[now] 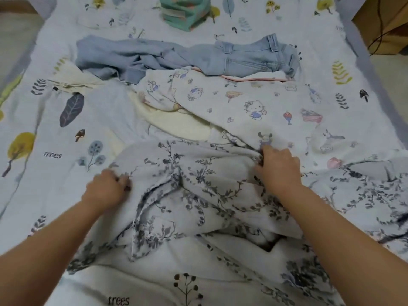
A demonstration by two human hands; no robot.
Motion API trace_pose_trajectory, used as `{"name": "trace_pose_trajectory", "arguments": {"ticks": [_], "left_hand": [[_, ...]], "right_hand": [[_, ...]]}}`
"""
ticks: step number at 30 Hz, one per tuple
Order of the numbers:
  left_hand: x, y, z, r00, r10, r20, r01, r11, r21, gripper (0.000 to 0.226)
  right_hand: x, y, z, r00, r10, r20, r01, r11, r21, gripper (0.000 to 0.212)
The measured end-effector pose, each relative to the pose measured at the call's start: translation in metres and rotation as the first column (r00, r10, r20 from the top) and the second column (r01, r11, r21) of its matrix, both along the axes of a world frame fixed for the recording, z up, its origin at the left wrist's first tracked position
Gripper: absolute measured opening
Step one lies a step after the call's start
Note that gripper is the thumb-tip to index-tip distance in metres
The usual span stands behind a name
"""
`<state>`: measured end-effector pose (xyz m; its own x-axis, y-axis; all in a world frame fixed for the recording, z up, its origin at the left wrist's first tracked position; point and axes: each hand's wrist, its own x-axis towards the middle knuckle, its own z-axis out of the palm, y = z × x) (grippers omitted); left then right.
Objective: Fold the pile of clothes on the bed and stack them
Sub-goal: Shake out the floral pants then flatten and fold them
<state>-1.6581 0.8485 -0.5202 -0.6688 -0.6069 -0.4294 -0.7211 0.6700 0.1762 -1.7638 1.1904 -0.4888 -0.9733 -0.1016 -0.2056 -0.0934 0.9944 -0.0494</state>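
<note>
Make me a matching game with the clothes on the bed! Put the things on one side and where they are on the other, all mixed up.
Things:
1. jeans
2. green folded clothes
3. floral garment
4. cartoon-print garment

Places:
A. gripped by the left hand and the right hand
B. far end of the bed
C. partly under the jeans
D. lying across the pile's far side

Pairs: 1-D, 2-B, 3-A, 4-C

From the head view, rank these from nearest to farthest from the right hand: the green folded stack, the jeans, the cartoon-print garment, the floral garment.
1. Floral garment: gripped by the right hand itself.
2. Cartoon-print garment: just beyond the fingers.
3. Jeans: farther up the bed, across the middle.
4. Green folded stack: at the far edge.
</note>
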Motion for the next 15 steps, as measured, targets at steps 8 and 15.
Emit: {"name": "trace_pose_trajectory", "arguments": {"ticks": [8,15], "left_hand": [[0.041,-0.034,-0.011,0.98,0.201,0.017,-0.2,0.958,0.204,0.034],[0.003,-0.076,0.043,0.903,-0.044,-0.426,-0.042,0.981,-0.191,0.038]], "right_hand": [[0.016,-0.003,-0.005,0.983,0.151,-0.099,-0.134,0.977,0.163,0.02],[-0.012,0.004,0.011,0.932,-0.11,-0.345,0.087,0.993,-0.081,0.021]]}}
